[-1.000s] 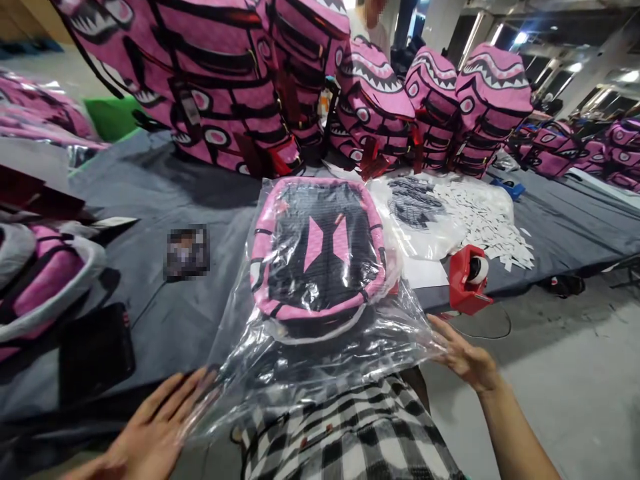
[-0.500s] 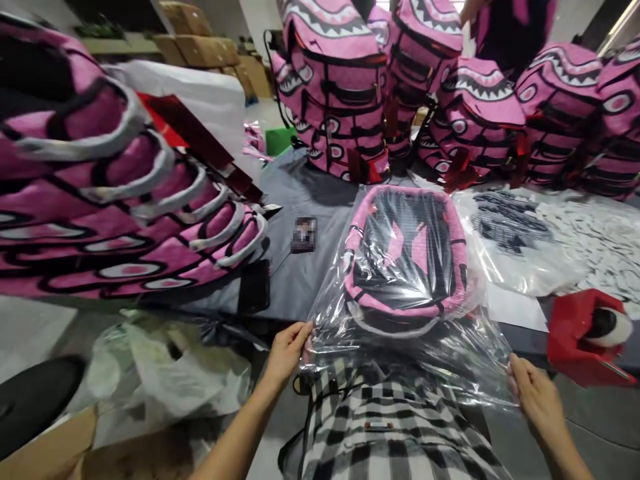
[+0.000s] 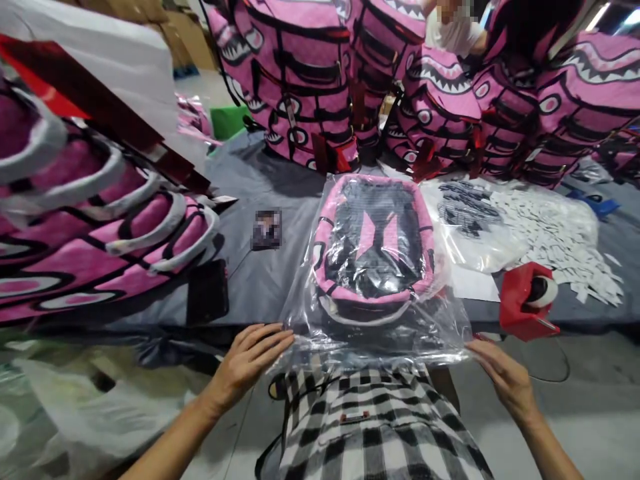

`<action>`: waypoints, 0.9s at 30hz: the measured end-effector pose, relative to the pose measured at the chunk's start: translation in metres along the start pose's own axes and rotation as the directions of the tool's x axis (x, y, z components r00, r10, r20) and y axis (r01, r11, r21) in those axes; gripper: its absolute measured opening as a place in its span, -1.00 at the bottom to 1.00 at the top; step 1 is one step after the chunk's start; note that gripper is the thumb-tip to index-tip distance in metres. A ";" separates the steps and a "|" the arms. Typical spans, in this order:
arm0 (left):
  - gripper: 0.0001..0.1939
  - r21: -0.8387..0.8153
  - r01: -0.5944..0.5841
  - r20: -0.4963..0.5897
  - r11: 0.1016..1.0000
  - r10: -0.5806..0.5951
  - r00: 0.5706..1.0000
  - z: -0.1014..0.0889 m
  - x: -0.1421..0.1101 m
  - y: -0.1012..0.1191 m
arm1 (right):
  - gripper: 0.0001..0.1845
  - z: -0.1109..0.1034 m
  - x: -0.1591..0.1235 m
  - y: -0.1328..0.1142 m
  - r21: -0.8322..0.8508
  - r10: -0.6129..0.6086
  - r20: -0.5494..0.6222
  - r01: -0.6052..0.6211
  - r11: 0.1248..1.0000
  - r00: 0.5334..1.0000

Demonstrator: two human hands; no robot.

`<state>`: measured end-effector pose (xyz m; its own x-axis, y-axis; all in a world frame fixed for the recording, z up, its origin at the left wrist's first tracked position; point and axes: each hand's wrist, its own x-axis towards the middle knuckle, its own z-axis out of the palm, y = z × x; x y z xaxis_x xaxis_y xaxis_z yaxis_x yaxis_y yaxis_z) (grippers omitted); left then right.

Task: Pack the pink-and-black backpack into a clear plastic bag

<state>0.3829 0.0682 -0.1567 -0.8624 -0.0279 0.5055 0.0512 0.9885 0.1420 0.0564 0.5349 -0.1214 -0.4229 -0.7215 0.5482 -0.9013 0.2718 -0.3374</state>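
A: At the near edge of the grey table (image 3: 260, 287), what lies there?

B: A pink and black backpack (image 3: 373, 243) sealed inside a clear plastic bag (image 3: 375, 333), lying flat with its back panel up. The bag's open end hangs over the table edge toward the person's checked shirt (image 3: 370, 427).

A: And the hands?

B: The left hand (image 3: 247, 363) sits at the bag's near left corner, fingers spread and laid flat on the film. The right hand (image 3: 503, 377) is at the near right corner, fingers slightly apart, touching the edge of the plastic. Whether either one pinches the film, I cannot tell.

A: How much room is there around it?

B: Bare grey cloth to the left, up to a dark flat phone-like object (image 3: 207, 300) and a small blurred card (image 3: 267, 229). To the right it is tighter: a white sack of printed labels (image 3: 475, 220), loose white paper tags (image 3: 555, 233), and a red tape dispenser (image 3: 525, 303) at the table edge. Behind, a row of standing pink backpacks (image 3: 310, 87) closes the far side.

A: Anything cut off or unclear?

B: A stack of pink backpacks (image 3: 90, 227) at left runs out of view, blurred. Another person (image 3: 453, 27) behind the row is mostly hidden. The bagged backpack's lower rim is lost in glare.
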 end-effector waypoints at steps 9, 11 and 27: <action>-0.52 -0.689 0.636 0.186 0.348 -0.763 0.619 0.008 0.020 0.009 | -0.49 0.050 0.045 -0.019 0.610 0.644 -0.463 -0.308 0.730 0.609; -0.47 -0.729 0.660 0.206 0.182 -0.861 0.465 0.019 0.027 0.011 | -0.41 0.062 0.060 -0.021 0.614 0.717 -0.482 -0.390 0.686 0.503; -0.65 0.013 0.087 -0.030 0.996 -0.086 0.996 0.028 0.155 0.086 | -0.27 0.059 0.067 -0.014 0.562 0.815 -0.335 -0.594 0.575 0.472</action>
<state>0.2398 0.1535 -0.0901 -0.8479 -0.1174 0.5169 -0.0300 0.9842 0.1744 0.0462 0.4448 -0.1254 -0.9661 0.0941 0.2404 -0.2143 0.2272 -0.9500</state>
